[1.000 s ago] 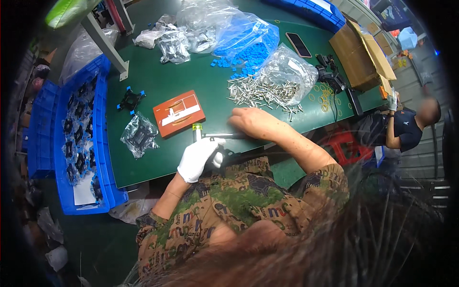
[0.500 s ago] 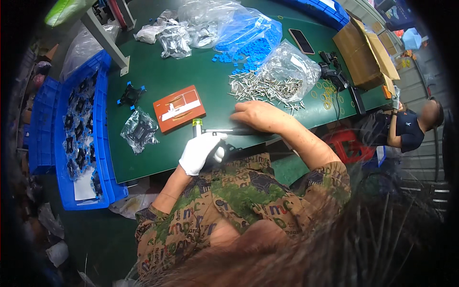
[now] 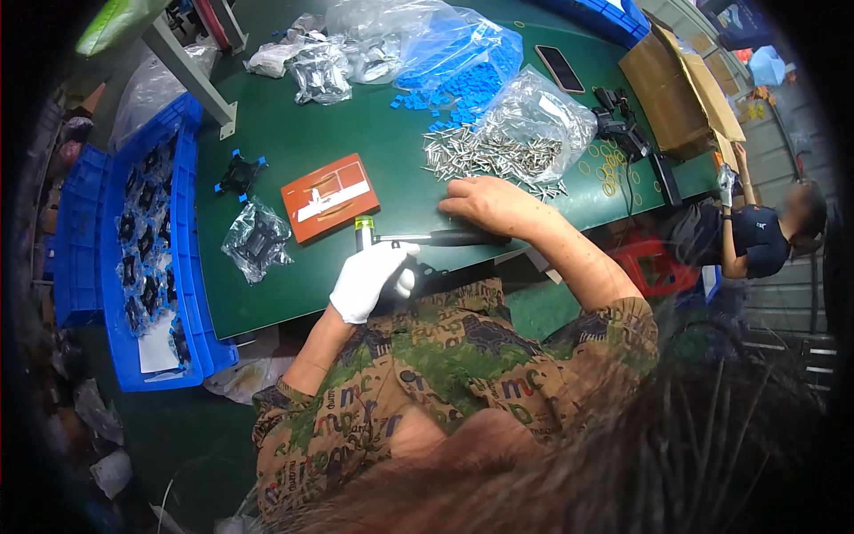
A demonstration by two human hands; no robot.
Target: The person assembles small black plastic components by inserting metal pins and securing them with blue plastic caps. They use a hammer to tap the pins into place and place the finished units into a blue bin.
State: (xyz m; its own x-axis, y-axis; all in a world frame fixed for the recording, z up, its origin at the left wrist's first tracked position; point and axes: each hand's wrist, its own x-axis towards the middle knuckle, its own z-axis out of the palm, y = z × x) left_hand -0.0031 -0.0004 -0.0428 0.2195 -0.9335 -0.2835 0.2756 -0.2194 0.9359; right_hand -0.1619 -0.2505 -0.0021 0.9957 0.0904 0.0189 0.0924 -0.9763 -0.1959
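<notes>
My left hand [image 3: 367, 280], in a white glove, is at the table's near edge with its fingers curled closed. What lies inside them is hidden; a dark part [image 3: 433, 272] shows just beside them. Directly beyond the glove lies a hammer [image 3: 445, 238] with a yellow-green-tipped head and a black handle pointing right. My bare right hand [image 3: 498, 209] hovers or rests past the handle, fingers bent together and tips tucked from sight. It is nearest to a heap of silvery metal pins [image 3: 463, 156], partly in a clear bag. A reddish-brown block [image 3: 356, 176] with white strips sits left of it.
Two black brackets lie left, one with blue tips [image 3: 240, 175], one bagged [image 3: 256, 240]. A blue crate [image 3: 200, 294] of bagged brackets borders the table. Small blue pieces [image 3: 480, 84], a phone [image 3: 559, 68], yellow rings [image 3: 610, 173] and a carton [image 3: 663, 89] lie beyond. Another person sits right.
My right hand has shifted slightly away from me and to the right, uncovering more of the hammer handle. My left hand stays nearly in place.
</notes>
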